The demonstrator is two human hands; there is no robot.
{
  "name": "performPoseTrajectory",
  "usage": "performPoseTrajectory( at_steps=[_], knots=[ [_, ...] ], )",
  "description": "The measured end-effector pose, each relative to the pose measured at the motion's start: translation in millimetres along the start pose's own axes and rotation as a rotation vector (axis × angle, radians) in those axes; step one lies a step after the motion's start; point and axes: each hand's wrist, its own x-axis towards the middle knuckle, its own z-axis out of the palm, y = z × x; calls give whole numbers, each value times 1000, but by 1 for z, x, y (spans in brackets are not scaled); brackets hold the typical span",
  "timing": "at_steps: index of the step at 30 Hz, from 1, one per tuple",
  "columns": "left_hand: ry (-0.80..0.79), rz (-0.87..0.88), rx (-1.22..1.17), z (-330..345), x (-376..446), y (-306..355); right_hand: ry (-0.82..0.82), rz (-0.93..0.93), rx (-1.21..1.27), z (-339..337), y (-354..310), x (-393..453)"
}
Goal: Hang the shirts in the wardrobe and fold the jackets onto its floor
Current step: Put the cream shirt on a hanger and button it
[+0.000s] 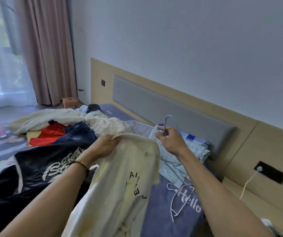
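The left hand (pixel 107 144) is curled round the top edge of a cream cotton T-shirt with black lettering (pixel 120 182), bunching the fabric at what looks like the collar, and the shirt hangs down from that grip between the two forearms. The right hand (pixel 169 142), just to the right of it, pinches the neck of a pale blue wire hanger (pixel 169 121), hook pointing up (the rest of its frame is hard to make out). Below the right forearm several white plastic hangers (pixel 180 199) lie on a blue-grey bedsheet (pixel 161 218). To the left of the left forearm sprawls a dark navy printed garment (pixel 39 170), with dark blue denim (pixel 79 132) and a red cloth (pixel 50 134) beyond it.
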Motion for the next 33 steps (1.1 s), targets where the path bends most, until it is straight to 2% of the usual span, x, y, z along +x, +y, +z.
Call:
performPoseTrajectory(
  at_steps=[3,5,7,11,14,16,18,20,23,25,26,29,31,33],
  knots=[
    [172,-42,190,3,6,-8,61,-41,-21,6,-10,-21],
    [201,-90,383,9,3,-11,44,-60,-39,9,-13,-39],
    [228,-126,472,16,-2,-15,-24,-59,-38,10,-11,-54],
    [258,-191,555,22,0,-17,-33,-23,35,1,0,-76],
    [241,-204,548,17,7,-14,-3,11,222,-10,3,-85],
    [215,-188,495,15,12,-10,-56,44,376,-12,6,-88],
    [196,-145,444,17,16,-4,-136,19,385,-10,8,-89],
    [196,-75,425,20,18,3,-160,-131,143,-8,8,-86],
    [201,26,443,18,17,14,-116,-331,-542,-8,0,-78],
    [191,107,465,12,15,21,40,-407,-938,-15,-3,-72],
    [171,144,460,9,13,23,111,-428,-1034,-18,-3,-69],
    [93,209,426,6,7,28,210,-505,-1085,-28,-7,-65],
    [84,196,421,8,3,28,137,-386,-1098,-29,-10,-62],
    [90,181,424,12,2,28,158,-277,-986,-27,-7,-64]
  ],
)
